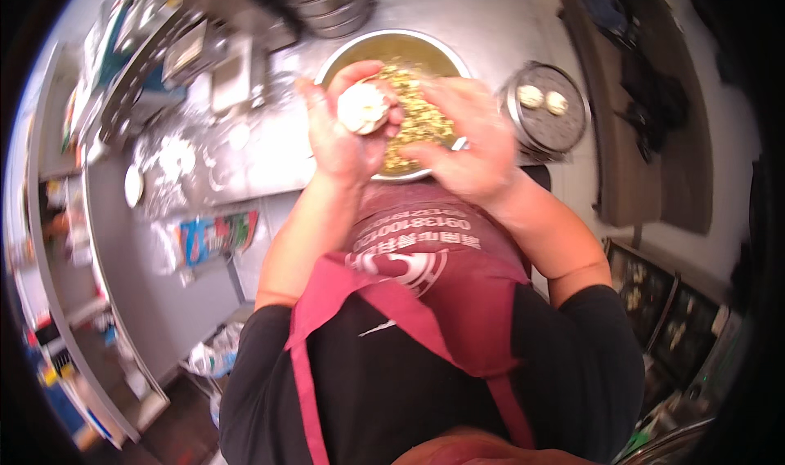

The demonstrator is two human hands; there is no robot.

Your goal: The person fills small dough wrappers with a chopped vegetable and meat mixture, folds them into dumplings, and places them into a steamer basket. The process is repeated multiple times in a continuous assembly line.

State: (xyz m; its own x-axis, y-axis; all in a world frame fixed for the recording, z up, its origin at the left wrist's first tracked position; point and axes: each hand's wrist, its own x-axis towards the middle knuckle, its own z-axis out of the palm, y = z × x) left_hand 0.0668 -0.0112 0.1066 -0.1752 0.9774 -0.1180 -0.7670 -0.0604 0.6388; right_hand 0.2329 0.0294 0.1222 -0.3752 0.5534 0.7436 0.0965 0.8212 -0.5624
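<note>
My left hand (343,142) is cupped over the left side of a large metal bowl (352,54), its fingers curled round a pale bun (362,108). The bun is round and white, and its top looks uneven, with folds. Inside the bowl lies a chopped green and yellow filling (421,114). My right hand (474,142) hovers over the bowl's right side, slightly blurred. Its thumb and fingers are apart, with the bowl's rim showing between them, and I see nothing held there. Part of the filling is hidden under both hands.
Right of the bowl, a round steamer tray (570,134) carries two white buns (544,100). Stacked metal steamers (334,7) stand behind the bowl. Flour (176,158) dusts the metal table at the left, where a small white disc (134,186) lies near the edge. Shelves (61,261) line the left.
</note>
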